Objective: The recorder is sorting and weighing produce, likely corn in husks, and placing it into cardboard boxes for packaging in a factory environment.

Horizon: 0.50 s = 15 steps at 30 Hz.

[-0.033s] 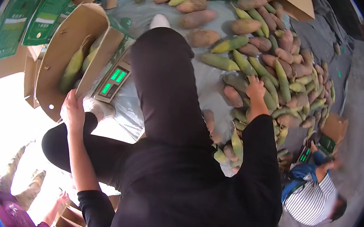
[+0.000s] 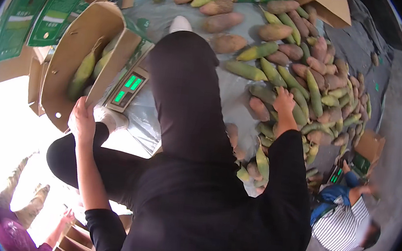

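Note:
My left hand (image 2: 81, 120) grips the near rim of an open cardboard box (image 2: 68, 38) lying tilted on a digital scale (image 2: 127, 87) with green lit displays. Several long green vegetables (image 2: 83, 71) lie inside the box. My right hand (image 2: 284, 102) reaches out over my black-clad knee (image 2: 185, 89) and rests on a big pile of long green and brown vegetables (image 2: 309, 73) spread on a grey sheet (image 2: 237, 87). Its fingers curl over a green piece; whether it is gripped is unclear.
Flat green-printed cartons (image 2: 41, 10) lie at upper left, and another cardboard box (image 2: 328, 9) at the top right. A person in a striped shirt (image 2: 342, 228) crouches at lower right beside a second scale (image 2: 361, 164). My white shoe (image 2: 180, 24) stands among loose vegetables.

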Tool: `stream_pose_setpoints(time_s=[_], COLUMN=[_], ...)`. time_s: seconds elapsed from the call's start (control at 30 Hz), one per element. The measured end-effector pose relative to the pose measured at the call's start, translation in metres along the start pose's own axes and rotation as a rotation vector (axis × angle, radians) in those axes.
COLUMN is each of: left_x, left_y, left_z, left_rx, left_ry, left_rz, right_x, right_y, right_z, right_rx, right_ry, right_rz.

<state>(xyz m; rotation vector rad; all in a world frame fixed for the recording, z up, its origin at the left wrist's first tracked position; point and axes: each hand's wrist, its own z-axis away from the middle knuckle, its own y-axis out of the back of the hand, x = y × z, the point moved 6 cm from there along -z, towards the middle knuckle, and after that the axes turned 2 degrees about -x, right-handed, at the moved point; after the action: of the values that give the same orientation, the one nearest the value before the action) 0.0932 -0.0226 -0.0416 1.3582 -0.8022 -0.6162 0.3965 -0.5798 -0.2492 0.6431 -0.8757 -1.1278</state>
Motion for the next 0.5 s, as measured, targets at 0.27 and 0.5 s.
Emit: stream_pose_setpoints(time_s=[0.27,0.5], left_x=[-0.010,0.004], left_y=[0.004,0.013], left_z=[-0.001,-0.003], left_rx=[-0.035,-0.036], left_ry=[0.073,0.064], left_rz=[0.035,-0.003], right_x=[-0.016,-0.014], right_y=[0.007,-0.014], right_z=[-0.002,0.014], right_rx=[-0.005,-0.001], right_ry=[-0.073,-0.002], right_rz=[0.097,0.114])
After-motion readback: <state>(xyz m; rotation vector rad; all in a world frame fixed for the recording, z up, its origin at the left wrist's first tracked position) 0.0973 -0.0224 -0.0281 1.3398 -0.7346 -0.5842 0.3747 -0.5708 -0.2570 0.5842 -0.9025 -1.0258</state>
